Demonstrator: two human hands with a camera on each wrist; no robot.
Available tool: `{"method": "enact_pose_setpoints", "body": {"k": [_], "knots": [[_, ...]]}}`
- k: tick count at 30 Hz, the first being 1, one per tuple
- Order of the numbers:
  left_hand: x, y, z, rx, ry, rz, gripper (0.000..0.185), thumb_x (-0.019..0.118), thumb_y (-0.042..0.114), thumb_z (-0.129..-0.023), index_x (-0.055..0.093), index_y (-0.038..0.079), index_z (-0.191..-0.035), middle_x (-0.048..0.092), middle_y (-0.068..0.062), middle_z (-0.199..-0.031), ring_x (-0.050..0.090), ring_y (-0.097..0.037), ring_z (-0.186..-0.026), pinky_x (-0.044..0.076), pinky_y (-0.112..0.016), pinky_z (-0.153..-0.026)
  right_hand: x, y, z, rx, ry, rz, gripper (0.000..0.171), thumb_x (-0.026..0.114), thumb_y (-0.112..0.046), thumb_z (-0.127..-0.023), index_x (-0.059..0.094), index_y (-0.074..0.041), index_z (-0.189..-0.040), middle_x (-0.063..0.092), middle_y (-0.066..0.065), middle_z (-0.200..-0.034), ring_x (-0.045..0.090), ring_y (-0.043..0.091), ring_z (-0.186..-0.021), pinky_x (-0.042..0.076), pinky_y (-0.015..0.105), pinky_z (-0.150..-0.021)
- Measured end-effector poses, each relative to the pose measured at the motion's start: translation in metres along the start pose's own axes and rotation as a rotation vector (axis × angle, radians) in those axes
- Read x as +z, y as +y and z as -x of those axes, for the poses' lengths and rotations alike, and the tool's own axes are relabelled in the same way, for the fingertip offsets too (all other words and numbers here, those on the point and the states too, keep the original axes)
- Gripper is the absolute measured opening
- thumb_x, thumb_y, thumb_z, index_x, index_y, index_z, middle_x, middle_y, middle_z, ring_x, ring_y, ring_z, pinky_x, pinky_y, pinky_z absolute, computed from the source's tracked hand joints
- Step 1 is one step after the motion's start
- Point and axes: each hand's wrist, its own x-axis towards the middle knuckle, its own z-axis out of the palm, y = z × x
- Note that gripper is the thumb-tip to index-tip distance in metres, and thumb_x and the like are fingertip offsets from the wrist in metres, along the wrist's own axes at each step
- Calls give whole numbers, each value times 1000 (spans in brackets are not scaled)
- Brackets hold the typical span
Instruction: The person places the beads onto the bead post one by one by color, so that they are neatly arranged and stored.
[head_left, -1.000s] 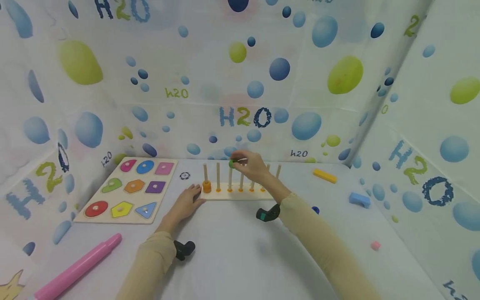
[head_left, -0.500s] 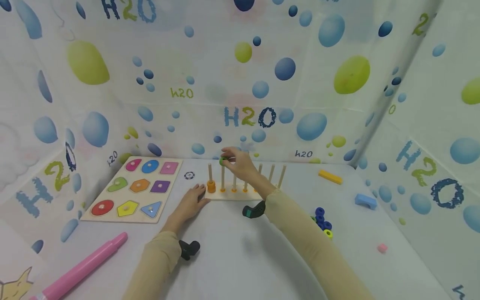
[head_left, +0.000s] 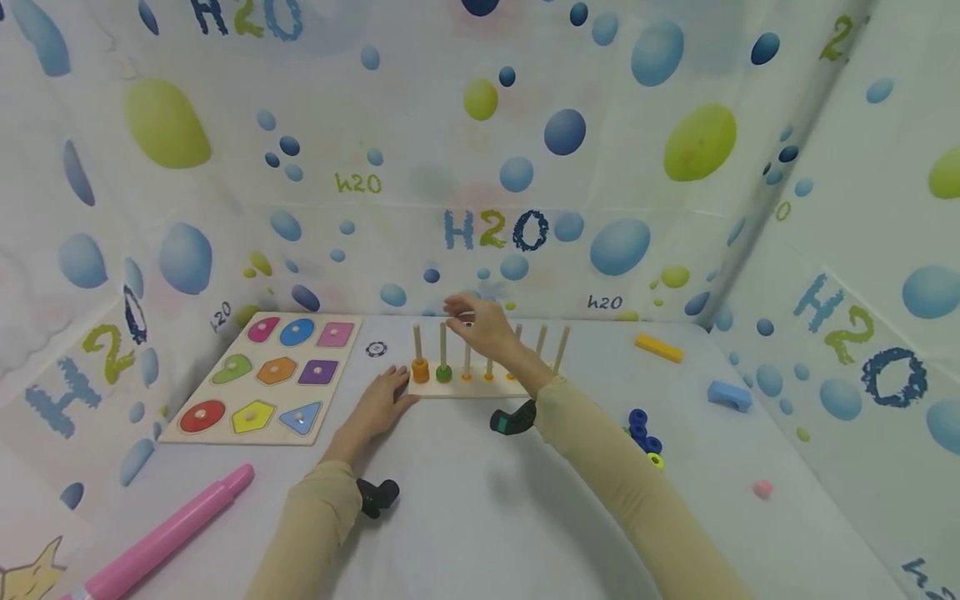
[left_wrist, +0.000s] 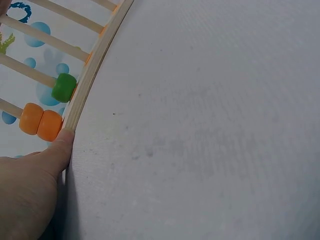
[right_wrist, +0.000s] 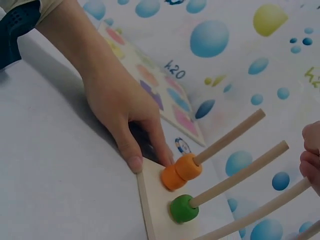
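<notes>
Two orange beads (right_wrist: pixel 181 171) — only wrist views separate them.

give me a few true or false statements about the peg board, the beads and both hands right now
1. The green bead sits at the bottom of the second peg from the left. True.
2. The right hand pinches the green bead. False: it holds nothing and hovers near the peg tops.
3. Two orange beads are stacked on the end peg. True.
4. The left hand lies on the shape puzzle. False: it rests on the table, its thumb against the peg board corner.
5. The pink tube stands upright. False: it lies flat.
</notes>
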Motion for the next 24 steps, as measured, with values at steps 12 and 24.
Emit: {"method": "enact_pose_setpoints", "body": {"k": [12,24], "knots": [[4,-3,-1,0,-2,-20,58,59,26,-94,39,-6,-139,34,-24,-145,23,-41,-137,13,-53,-114,-32,1,26,87,37,-126,17,64,-7,-90,67,0,-106,69,9,-103,65,18,-95,55,22,-82],[2,-1,2,21,25,7,59,57,31,-95,40,-8,-137,35,-25,-144,24,-41,-136,14,-53,-114,-80,40,96,170,15,-81,17,65,-12,-90,68,-4,-105,69,6,-101,66,18,-93,56,26,-80]]}}
